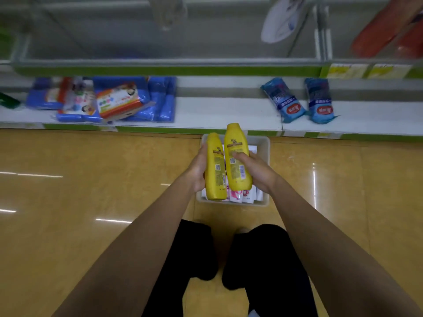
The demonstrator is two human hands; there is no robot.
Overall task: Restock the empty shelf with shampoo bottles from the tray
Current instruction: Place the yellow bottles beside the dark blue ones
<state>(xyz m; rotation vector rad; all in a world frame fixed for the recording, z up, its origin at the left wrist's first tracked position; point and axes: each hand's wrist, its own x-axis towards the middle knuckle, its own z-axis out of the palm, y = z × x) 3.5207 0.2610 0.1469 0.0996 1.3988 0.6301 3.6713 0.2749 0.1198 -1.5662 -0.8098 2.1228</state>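
Two yellow shampoo bottles were held over the white tray on the floor: the left bottle gripped by the left hand, the right bottle by the right hand. Each looked smooth, label facing up. Best lifted apart and stood upright on the bare stretch of white shelf, between the blue packs and the blue rolls.

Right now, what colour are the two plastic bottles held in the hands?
Yellow bottles, clearest in the head view.

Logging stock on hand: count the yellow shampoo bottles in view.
2. One yellow bottle is gripped by the left hand, the other yellow bottle by the right hand, above the tray. More may lie hidden beneath.
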